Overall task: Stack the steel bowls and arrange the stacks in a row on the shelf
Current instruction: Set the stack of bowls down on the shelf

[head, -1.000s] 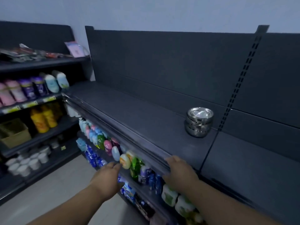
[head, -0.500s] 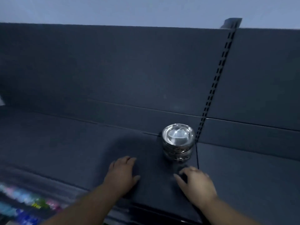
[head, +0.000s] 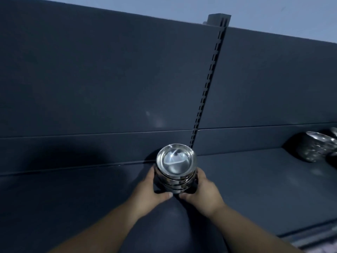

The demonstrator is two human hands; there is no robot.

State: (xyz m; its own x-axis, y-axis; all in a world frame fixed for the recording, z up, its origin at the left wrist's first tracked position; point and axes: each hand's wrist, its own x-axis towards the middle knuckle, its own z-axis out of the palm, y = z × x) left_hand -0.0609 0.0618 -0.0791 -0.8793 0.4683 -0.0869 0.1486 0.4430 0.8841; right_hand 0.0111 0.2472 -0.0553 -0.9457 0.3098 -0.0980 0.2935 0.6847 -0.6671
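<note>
Stack of steel bowls (head: 176, 172) stands on shelf (head: 73, 198), below the slotted upright (head: 206, 84) at 12 o'clock. Left hand (head: 155, 192) at 9, right hand (head: 202, 190) at 3, both curled round its sides, probably to hold the nested bowls aligned. Fingertips behind the stack are hidden. Further steel bowls (head: 317, 148) far out at 3 o'clock, cut off by the frame; count unclear.

free shelf (head: 73, 198) L of stack (head: 176, 162), bowls (head: 313, 148) R

One bowl stack (head: 176, 172); two hands (head: 148, 190) (head: 205, 189); two-plus loose bowls (head: 317, 148).
</note>
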